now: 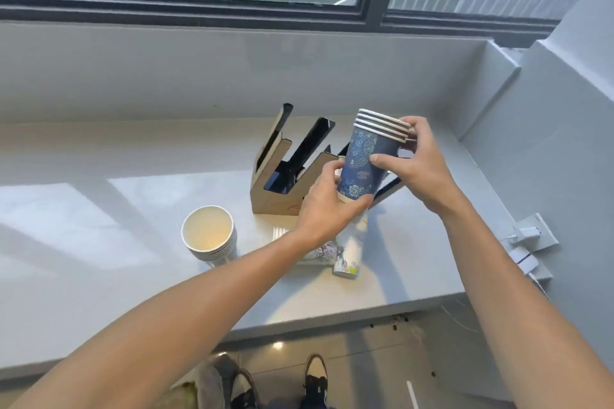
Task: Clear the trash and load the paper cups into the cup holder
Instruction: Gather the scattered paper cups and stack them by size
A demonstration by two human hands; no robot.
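Blue patterned cup stack (365,159) is up over the wooden cup holder (282,176), left hand (327,206) clamped at its base, right hand (415,159) by the rims. I'd tilt it to match the slot, then slide in.

Office-type bldg: wide stone windowsill (99,209), wall socket (535,232), tiled floor (365,359).

Both forearms are bare to the near edge of the view, with no sleeves, watch or rings showing on the left hand (327,206) or right hand (420,163). Below, the person wears black-and-white sneakers (315,378) and grey trousers (209,382).
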